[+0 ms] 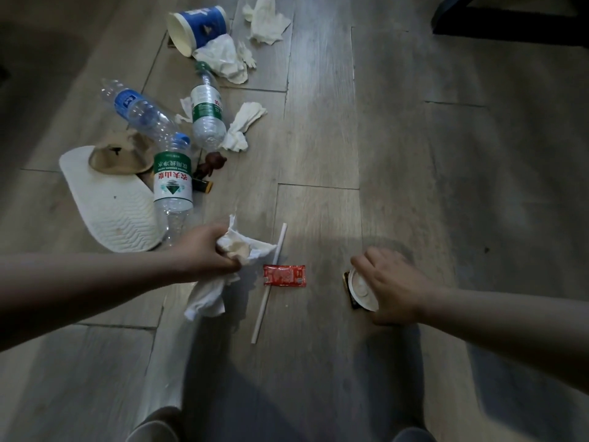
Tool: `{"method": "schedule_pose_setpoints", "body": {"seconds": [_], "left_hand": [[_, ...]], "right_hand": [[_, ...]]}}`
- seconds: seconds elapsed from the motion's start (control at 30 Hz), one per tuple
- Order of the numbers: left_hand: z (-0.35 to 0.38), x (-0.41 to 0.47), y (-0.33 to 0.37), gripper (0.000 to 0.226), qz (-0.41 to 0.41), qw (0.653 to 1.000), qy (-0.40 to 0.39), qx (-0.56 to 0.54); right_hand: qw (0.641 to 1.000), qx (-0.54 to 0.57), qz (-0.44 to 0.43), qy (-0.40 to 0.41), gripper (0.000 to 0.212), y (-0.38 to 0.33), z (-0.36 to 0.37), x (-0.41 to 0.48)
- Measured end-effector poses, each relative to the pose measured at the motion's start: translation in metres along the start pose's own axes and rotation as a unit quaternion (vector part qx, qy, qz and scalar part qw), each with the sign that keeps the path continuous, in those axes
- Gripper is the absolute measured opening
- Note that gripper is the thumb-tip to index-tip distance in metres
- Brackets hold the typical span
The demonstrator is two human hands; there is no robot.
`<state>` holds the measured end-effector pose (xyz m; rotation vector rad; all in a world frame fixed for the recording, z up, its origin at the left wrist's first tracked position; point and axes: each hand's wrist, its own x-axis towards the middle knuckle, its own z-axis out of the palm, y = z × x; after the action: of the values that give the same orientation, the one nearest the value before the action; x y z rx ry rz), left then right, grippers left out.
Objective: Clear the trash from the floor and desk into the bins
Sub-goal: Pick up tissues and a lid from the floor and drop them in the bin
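My left hand (207,250) grips a wad of crumpled white tissue (242,247), and more tissue (207,298) hangs below it toward the floor. My right hand (389,282) holds a small round white lid (361,290) with something dark under it, low over the wooden floor. Between the hands lie a red sauce packet (284,275) and a white straw (271,282). Farther off are three plastic water bottles (173,183) (207,113) (137,106), a blue-and-white paper cup (199,27) on its side and several crumpled tissues (266,20).
A white slipper (108,202) lies sole-up at the left with a torn brown paper piece (121,154) on it. A small brown bear figure (212,164) sits beside the bottles. A dark furniture leg (510,20) is at the top right. My knees show at the bottom edge.
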<state>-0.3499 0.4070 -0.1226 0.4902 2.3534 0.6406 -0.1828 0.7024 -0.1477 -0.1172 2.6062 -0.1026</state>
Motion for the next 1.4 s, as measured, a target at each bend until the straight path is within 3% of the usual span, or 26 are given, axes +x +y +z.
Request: {"method": "schedule_pose_setpoints", "body": {"seconds": [0.37,0.7,1.0,1.2,1.4], "left_hand": [[-0.008,-0.033,-0.04,0.021,-0.039,0.994,0.082,-0.058],[-0.013,-0.056,-0.059,0.022,-0.066,0.989,0.102,-0.085],[0.005,-0.039,-0.039,0.02,-0.04,0.99,0.121,-0.056],[0.027,-0.011,-0.019,0.06,-0.068,0.994,0.069,0.041],[0.038,-0.013,-0.012,0.042,-0.015,0.997,0.027,0.074]], "right_hand": [[0.988,0.152,-0.005,0.034,0.089,-0.029,-0.028,0.01],[0.986,0.071,-0.137,0.068,0.096,-0.094,-0.059,0.073],[0.984,0.143,-0.051,0.096,0.095,-0.06,-0.054,0.06],[0.983,0.152,-0.018,0.102,0.088,-0.033,-0.039,0.021],[0.98,0.175,-0.005,0.093,0.087,-0.023,-0.033,0.006]]}}
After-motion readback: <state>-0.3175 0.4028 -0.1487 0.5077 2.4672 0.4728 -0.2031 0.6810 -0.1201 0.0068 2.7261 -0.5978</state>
